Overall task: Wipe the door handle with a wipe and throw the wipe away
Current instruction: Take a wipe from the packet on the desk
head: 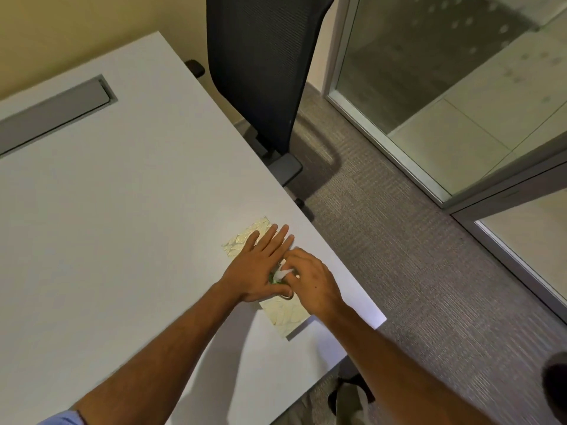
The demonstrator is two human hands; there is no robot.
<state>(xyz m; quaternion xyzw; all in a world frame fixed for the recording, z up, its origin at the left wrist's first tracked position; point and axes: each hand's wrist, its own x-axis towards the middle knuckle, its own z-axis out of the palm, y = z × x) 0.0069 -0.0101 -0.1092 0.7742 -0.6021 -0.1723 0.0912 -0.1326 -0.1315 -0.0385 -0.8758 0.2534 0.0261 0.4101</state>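
Your left hand lies flat, palm down, on the pack of wipes, fingers stretched out and slightly spread, pointing away from you toward the far right corner of the table. It presses on the middle of the pack and covers most of it; only the pale, leaf-patterned ends show beyond your fingertips and below your wrist. Your left forearm runs in from the lower left, with a bit of blue sleeve at the bottom edge.

Your right hand sits just beside the left, touching it, knuckles up and fingers curled in. Its fingertips are pinched on a white wipe that stands up from a green opening in the top of the pack, between your two hands. How much of the wipe is out is hard to tell, since your fingers hide most of it. Your right forearm comes in from the lower right, crossing over the table's edge.

The pack lies near the right edge of the table, set at an angle to it. A dark mesh office chair stands at the far side of the table, and a glass partition with a metal frame runs along the carpet to the right.
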